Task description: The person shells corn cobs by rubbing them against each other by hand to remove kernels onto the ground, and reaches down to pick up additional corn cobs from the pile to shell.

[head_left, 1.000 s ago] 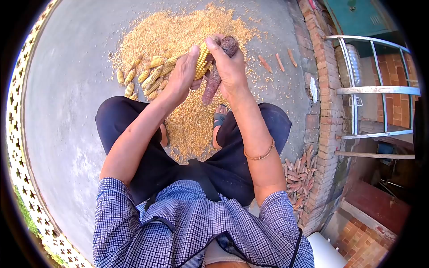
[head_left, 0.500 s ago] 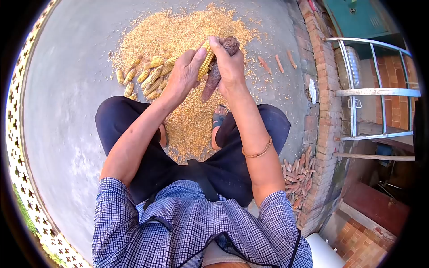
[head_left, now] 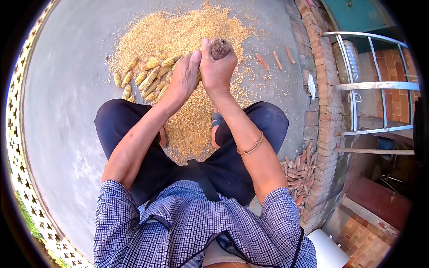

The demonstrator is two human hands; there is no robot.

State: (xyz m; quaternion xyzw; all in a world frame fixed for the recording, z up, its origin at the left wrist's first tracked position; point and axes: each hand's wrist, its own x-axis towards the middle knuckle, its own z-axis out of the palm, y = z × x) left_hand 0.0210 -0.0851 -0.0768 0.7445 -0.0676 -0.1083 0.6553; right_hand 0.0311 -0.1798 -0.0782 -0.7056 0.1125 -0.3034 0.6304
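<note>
My left hand [head_left: 184, 77] is wrapped round an ear of corn [head_left: 199, 77], of which only a sliver of yellow kernels shows between the hands. Pressed against it, my right hand [head_left: 217, 73] grips a dark brown, rough piece [head_left: 220, 48] that looks like a bare corncob. Its rounded end sticks out above the thumb; the rest is hidden by the fingers. Both hands are above a wide spread of loose corn kernels [head_left: 178, 33] on the grey floor. Left of my left hand lies a pile of ears of corn [head_left: 152, 80], partly stripped.
Several reddish bare cobs [head_left: 262, 62] lie to the right, and a heap of cobs [head_left: 300, 174] sits by a low brick edge [head_left: 327, 107]. Beyond it stands a metal ladder-like frame [head_left: 377, 86]. My knees are bent on both sides of the kernels.
My hands have turned and closed together, covering most of the ear and the dark cob that showed before. My right hand has shifted slightly left.
</note>
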